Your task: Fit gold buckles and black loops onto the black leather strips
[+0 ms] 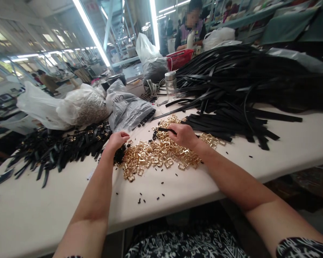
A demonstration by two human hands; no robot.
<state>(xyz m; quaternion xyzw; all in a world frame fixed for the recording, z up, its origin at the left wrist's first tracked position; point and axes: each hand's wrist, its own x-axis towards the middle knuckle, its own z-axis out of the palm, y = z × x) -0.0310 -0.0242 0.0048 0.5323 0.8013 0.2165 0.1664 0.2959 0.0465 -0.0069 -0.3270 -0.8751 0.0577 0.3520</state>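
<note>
My right hand (183,135) is closed round a black strap (165,129), whose end sticks out to the left above a heap of gold-coloured buckles (148,152). My left hand (116,141) has its fingertips pinched together at the left edge of that heap. What they hold, if anything, is too small to make out. Just below it sits a small pile of black pieces (120,154), partly hidden by the hand. More straps (215,125) lie in a bundle to the right of the buckles.
Finished-looking straps with buckles (61,147) cover the table's left side. Behind stand plastic bags (83,104), a grey bag (126,107), a glass jar (171,87) and a red basket (180,59). A large black strap pile (226,71) fills the back right. A person sits beyond.
</note>
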